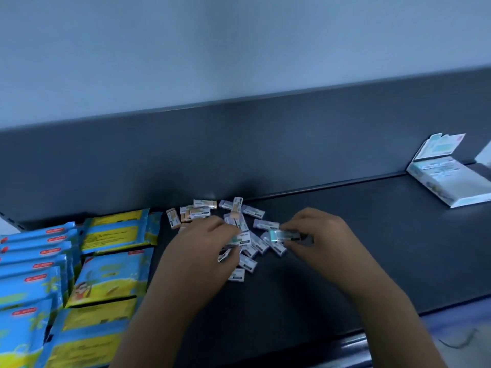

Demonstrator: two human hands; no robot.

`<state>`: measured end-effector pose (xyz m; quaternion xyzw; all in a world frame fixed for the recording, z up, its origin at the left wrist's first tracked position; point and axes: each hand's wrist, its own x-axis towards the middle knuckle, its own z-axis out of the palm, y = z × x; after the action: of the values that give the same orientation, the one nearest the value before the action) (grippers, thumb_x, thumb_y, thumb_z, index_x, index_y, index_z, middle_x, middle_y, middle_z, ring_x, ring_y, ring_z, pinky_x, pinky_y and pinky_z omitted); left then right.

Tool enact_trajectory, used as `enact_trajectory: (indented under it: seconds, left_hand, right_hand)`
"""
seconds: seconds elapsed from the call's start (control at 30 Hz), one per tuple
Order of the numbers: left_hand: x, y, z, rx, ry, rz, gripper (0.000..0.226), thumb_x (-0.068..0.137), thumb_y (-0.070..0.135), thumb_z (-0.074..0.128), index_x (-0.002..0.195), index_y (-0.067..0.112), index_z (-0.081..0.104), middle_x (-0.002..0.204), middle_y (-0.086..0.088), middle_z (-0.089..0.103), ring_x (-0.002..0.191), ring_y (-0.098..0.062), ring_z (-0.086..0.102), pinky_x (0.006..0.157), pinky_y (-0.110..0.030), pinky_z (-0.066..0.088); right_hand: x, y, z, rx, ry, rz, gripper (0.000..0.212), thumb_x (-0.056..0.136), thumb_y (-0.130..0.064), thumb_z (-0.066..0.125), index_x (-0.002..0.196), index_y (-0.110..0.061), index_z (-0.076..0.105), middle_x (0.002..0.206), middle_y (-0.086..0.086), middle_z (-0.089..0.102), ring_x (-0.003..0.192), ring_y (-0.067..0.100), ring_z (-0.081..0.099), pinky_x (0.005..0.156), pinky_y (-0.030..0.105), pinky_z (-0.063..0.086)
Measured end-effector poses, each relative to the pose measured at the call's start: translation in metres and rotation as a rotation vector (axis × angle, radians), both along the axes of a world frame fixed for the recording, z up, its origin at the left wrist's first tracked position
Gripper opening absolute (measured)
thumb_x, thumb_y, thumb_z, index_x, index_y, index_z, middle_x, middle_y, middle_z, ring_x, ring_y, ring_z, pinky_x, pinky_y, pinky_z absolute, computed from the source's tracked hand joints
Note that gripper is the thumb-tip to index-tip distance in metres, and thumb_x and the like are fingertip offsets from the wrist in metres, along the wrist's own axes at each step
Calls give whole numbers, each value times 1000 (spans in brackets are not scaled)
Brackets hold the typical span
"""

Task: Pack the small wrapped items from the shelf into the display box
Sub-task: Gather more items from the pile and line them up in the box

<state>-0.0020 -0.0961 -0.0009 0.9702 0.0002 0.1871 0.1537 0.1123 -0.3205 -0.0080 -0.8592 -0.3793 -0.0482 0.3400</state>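
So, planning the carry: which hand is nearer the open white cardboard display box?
Right. The right hand lies left of the open white cardboard display box; the left hand lies farther left.

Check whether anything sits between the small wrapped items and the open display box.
Nothing visible does: only dark shelf surface lies between the pile of small white wrapped items and the open white cardboard display box at the right.

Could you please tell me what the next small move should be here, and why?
Probably carry the right hand over to the open display box at the shelf's far right. Its grip pinches one wrapped piece at the edge of the pile, and the box stands well apart from it. The left hand holds other pieces, so both could go together.
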Motion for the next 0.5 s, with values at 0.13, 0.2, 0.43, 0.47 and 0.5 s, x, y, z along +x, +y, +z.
enact_trajectory:
  seconds: [0.13, 0.2, 0.43, 0.47, 0.5]
  left_hand:
    - [26, -35, -3, 4, 14, 10, 26, 86, 35, 57, 107, 27, 70, 101, 13, 63, 93, -14, 60, 75, -32, 50]
    - [41, -60, -5, -30, -1, 50, 25, 84, 33, 60, 106, 28, 71, 104, 12, 64, 97, -15, 60, 78, -33, 50]
    - [100, -175, -9, -94, -28, 133, 22, 82, 28, 64, 104, 27, 71, 97, 13, 62, 91, -17, 60, 76, -39, 52]
    - [105, -187, -10, -93, -20, 134, 22, 83, 26, 68, 104, 27, 71, 97, 14, 61, 90, -17, 59, 76, -39, 52]
    - [110, -198, -10, -96, -14, 137, 23, 82, 23, 71, 105, 27, 71, 97, 15, 61, 90, -15, 58, 75, -38, 51]
  right_hand:
    - [26, -44, -2, -33, -40, -19, 25, 77, -14, 80, 100, -24, 76, 92, -12, 62, 80, 5, 59, 73, 32, 54]
    - [42, -68, -2, -49, -36, -25, 23, 79, -17, 78, 100, -25, 75, 92, -13, 61, 80, 6, 58, 72, 33, 54]
    - [99, -175, -2, -62, -38, 3, 21, 80, -21, 72, 99, -28, 73, 91, -14, 58, 84, 7, 59, 75, 35, 54]
    - [105, -187, -2, -60, -42, -6, 20, 80, -20, 72, 99, -27, 72, 91, -14, 58, 85, 8, 58, 76, 35, 53]
    - [111, -198, -1, -63, -46, -14, 20, 81, -19, 72, 99, -27, 72, 92, -13, 58, 86, 8, 58, 77, 35, 53]
